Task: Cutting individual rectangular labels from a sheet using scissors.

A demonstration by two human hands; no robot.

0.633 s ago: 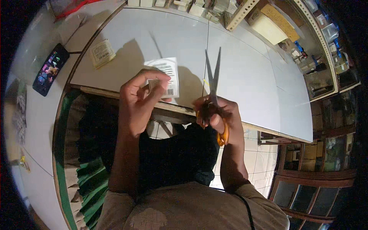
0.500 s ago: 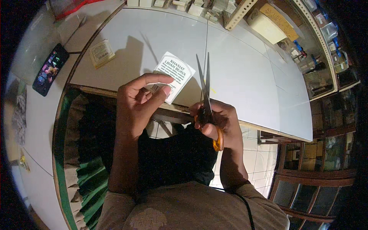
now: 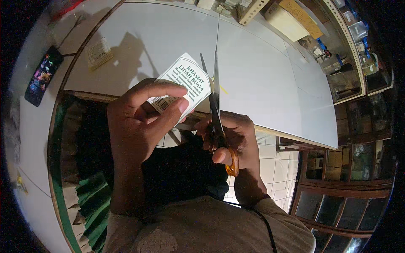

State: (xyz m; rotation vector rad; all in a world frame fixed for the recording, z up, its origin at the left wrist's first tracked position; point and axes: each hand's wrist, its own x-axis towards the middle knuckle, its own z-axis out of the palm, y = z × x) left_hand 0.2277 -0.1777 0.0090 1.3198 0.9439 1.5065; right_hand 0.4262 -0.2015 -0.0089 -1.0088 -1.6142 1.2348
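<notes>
Between thumb and forefinger, my left hand (image 3: 145, 114) pinches a white paper label (image 3: 190, 78) printed with dark text, a thin curved border line and a barcode. The label is tilted, its upper corner pointing away from me. My right hand (image 3: 234, 135) grips a pair of scissors (image 3: 216, 97) with orange handles, thumb through one loop. Its blades point away from me and stand slightly apart. They are right beside the label's right-hand edge; whether they touch the paper I cannot tell.
A small stack of similar labels (image 3: 99, 54) lies at the table's left. Further left, a phone (image 3: 44, 76) with a lit screen rests on another surface. Beyond the white table (image 3: 270, 84) stand a metal rack (image 3: 253, 12) and a pale box (image 3: 287, 21). Glass-fronted cabinets (image 3: 337, 189) are at right.
The scissors have come closer to the label's right-hand edge, and their blades have opened wider. The label has turned and sits nearer to me in view, showing more of its barcode.
</notes>
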